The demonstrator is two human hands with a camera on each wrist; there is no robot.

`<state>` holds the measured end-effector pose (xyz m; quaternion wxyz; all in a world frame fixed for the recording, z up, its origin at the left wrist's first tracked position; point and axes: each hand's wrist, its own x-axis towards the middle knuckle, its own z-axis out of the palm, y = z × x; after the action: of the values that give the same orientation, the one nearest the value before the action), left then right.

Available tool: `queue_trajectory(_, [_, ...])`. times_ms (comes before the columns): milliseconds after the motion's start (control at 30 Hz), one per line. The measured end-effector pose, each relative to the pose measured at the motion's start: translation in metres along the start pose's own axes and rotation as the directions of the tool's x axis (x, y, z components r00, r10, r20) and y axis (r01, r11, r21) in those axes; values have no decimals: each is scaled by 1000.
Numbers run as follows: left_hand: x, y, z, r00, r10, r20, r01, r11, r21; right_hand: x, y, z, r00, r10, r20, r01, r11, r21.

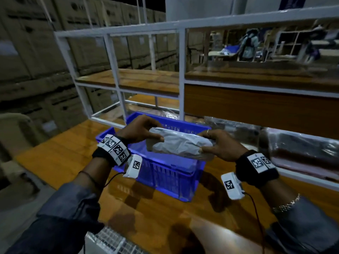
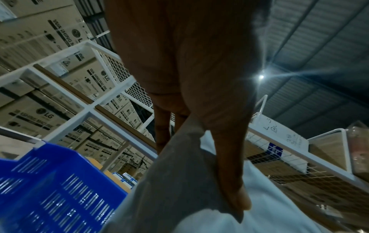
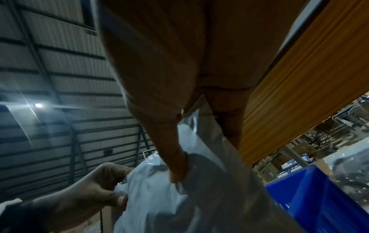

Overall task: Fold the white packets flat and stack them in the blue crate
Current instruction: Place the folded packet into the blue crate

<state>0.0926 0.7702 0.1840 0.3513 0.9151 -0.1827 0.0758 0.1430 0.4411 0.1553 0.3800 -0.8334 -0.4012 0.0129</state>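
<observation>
A wooden table (image 1: 55, 162) fills the lower half of the head view, with a white metal shelf frame (image 1: 117, 74) rising at twelve o'clock and stacked cardboard boxes (image 1: 27, 52) at ten o'clock. A blue crate (image 1: 165, 173) sits at the middle of the table, open side up, within easy reach, probably so finished packets can be lowered straight in. Plastic-wrapped bundles (image 1: 302, 149) lie on the table at three o'clock from the crate.

Above the crate's opening, a white packet (image 1: 180, 143) is held level between both hands, not yet resting inside. The left hand (image 1: 139, 131) pinches its nine o'clock end, thumb on the near face and fingers curled over the far edge. The right hand (image 1: 222, 143) pinches the three o'clock end the same way. Gripping both ends likely keeps the fold from springing open. The packet looks folded but puffy, so it may need pressing flat once set down.
</observation>
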Motion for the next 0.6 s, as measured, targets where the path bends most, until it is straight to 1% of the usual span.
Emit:
queue_trajectory(100, [22, -37, -18, 998, 39, 48, -42, 998, 57, 38, 11, 12, 1000, 27, 7, -27, 999, -46])
queue_trajectory(200, [51, -72, -32, 986, 92, 136, -99, 994, 44, 72, 23, 20, 999, 51, 6, -50, 992, -118])
queue_trajectory(233, [63, -83, -37, 981, 114, 157, -125, 990, 61, 81, 24, 21, 997, 79, -7, -79, 986, -147])
queue_trajectory(300, [84, -104, -44, 968, 166, 187, -196, 969, 150, 99, 24, 22, 990, 144, -10, -143, 969, -200])
queue_trajectory(367, [104, -119, -48, 952, 204, 228, -248, 950, 188, 116, 21, 22, 976, 218, -7, -211, 936, -283])
queue_trajectory(400, [115, -125, -48, 941, 220, 256, -276, 938, 210, 124, 21, 22, 966, 258, -5, -246, 915, -318])
queue_trajectory(433, [126, -133, -47, 930, 228, 287, -298, 926, 232, 131, 25, 24, 946, 325, -7, -308, 889, -339])
queue_trajectory(467, [136, -139, -45, 923, 215, 319, -300, 921, 249, 137, 32, 24, 923, 386, -11, -365, 864, -346])
queue_trajectory(533, [157, -157, -38, 917, 164, 363, -273, 922, 274, 149, 41, 26, 860, 508, -32, -482, 792, -376])
queue_trajectory(567, [168, -166, -34, 914, 140, 380, -258, 925, 280, 155, 49, 27, 842, 539, -30, -506, 767, -394])
queue_trajectory(600, [178, -174, -29, 909, 119, 399, -248, 925, 288, 161, 59, 28, 839, 544, -15, -497, 754, -430])
